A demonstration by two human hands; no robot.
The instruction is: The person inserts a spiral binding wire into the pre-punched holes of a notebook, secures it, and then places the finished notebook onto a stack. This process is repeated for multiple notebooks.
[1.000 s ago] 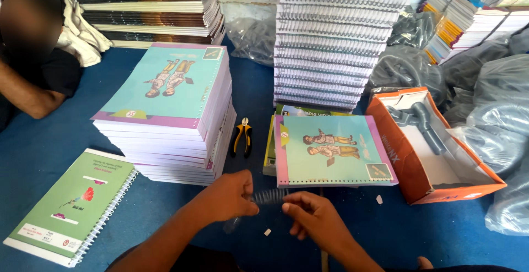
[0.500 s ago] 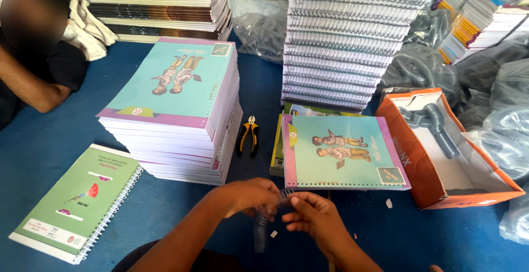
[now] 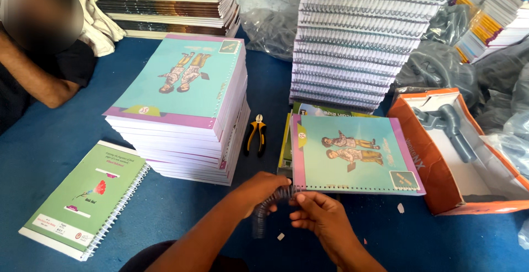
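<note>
Left hand (image 3: 263,189) and right hand (image 3: 319,217) both pinching closed on grey spiral coil (image 3: 270,203), holding it at near edge of teal booklet (image 3: 355,153). Booklet lying flat on blue counter (image 3: 55,140), just beside orange box (image 3: 457,151). Pliers (image 3: 256,134) sitting between booklet and tall stack (image 3: 184,107).

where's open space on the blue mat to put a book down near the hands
Bare blue mat lies between the green spiral notebook and the seated person's arm, and beside the right hand below the orange box. It is crowded between the tall teal stack and the teal book, where pliers lie, and around the left hand on the coil.
</note>
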